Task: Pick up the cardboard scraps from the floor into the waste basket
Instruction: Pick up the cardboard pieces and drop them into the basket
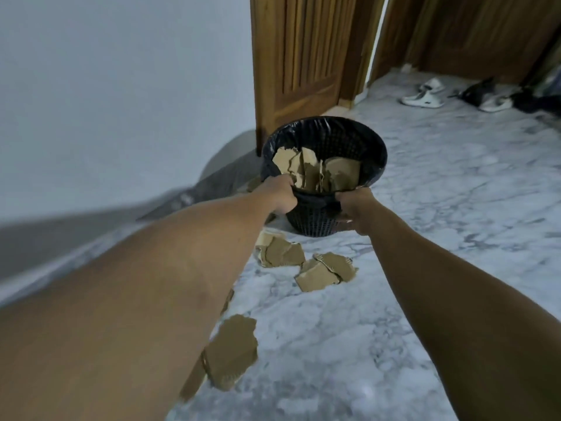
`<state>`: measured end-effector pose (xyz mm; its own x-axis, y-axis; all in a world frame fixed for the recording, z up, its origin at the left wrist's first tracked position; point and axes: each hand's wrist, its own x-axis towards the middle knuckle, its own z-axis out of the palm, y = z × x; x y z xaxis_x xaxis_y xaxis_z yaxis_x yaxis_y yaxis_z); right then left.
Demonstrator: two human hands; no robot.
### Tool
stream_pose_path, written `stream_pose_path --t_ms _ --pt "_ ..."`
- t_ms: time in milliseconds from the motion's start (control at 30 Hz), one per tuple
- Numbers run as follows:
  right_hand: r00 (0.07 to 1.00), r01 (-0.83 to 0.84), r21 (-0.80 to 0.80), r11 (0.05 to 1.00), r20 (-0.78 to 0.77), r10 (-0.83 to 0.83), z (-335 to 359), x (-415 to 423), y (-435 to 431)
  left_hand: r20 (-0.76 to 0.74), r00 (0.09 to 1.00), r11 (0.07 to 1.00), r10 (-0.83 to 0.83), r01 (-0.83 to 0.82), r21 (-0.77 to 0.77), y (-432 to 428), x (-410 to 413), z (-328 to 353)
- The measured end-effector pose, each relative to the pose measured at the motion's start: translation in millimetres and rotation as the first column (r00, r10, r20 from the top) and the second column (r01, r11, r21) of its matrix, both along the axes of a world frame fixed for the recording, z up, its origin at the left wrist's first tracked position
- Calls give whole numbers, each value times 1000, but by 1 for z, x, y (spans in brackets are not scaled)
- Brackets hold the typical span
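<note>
A black mesh waste basket [349,138] with a dark liner stands on the marble floor, tilted toward me, holding several brown cardboard scraps [340,173]. My left hand [280,194] grips its near rim on the left, and my right hand [356,208] grips the near rim on the right. Loose cardboard scraps lie on the floor below the basket: one pile [279,250], another [326,270] to its right, and a larger piece [232,350] close to me, partly hidden by my left forearm.
A white wall runs along the left. A wooden door [300,56] stands behind the basket, with a doorway to its right. White shoes [423,94] and dark items [482,94] lie on the floor at the far right.
</note>
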<state>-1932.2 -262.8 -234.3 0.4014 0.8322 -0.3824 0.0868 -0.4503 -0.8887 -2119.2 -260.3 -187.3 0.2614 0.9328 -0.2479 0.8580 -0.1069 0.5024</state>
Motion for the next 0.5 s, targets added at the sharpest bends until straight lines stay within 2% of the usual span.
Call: stream_pose_path --t_ms 100,167,300,433,500 --pt "974 -35 -20 999 223 39 30 -24 -3 -76 989 990 -130 133 41 24 -1 15" --pt "946 -58 -115 992 312 92 35 -31 10 -131 975 978 -178 190 88 45 0 13" --pt "937 -2 -255 967 337 90 41 -42 44 20 994 975 -110 103 197 83 -8 -13" --pt "955 1 -250 968 287 73 41 -48 75 85 989 949 -121 90 302 106 -14 -34" --pt "972 -39 -191 981 221 82 40 -45 93 109 987 946 -121 82 314 127 -17 -41"
